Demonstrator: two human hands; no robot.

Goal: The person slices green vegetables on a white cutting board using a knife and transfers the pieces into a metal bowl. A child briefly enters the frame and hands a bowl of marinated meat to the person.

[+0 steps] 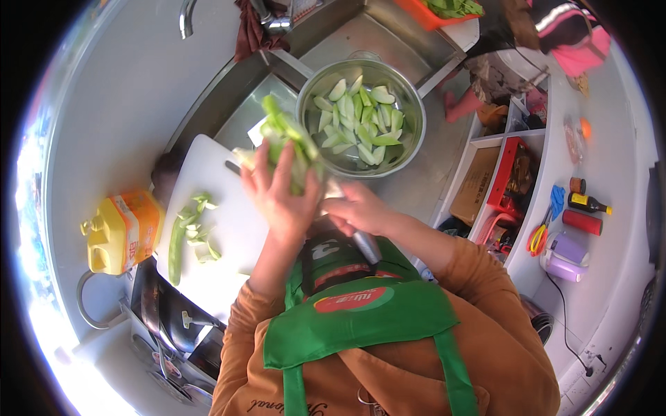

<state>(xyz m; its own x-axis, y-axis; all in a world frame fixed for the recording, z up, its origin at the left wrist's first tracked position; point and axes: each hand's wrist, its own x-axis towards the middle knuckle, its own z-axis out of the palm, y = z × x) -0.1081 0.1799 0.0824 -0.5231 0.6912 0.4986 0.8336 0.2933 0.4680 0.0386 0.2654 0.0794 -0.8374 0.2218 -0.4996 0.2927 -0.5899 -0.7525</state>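
Note:
My left hand (283, 192) spreads its fingers over a blurred bunch of cut green vegetable pieces (286, 135) and holds them. Beside it, my right hand (359, 208) grips a knife by its metal handle (367, 247); most of the blade is hidden under the pieces and my left hand. Just beyond is a stainless steel bowl (420, 119) with several pale green wedges (359, 117) in it. On the white cutting board (237, 218), to the left, are a long green gourd-like vegetable (177, 252) and small trimmings (197, 234).
A metal sink (343, 47) lies behind the bowl, under a faucet (186, 21). A yellow jug (125, 231) stands left of the board. An orange basket (421, 15) holds leafy greens. Shelves (499, 138) run along the right, and another person's leg (463, 106) shows at upper right.

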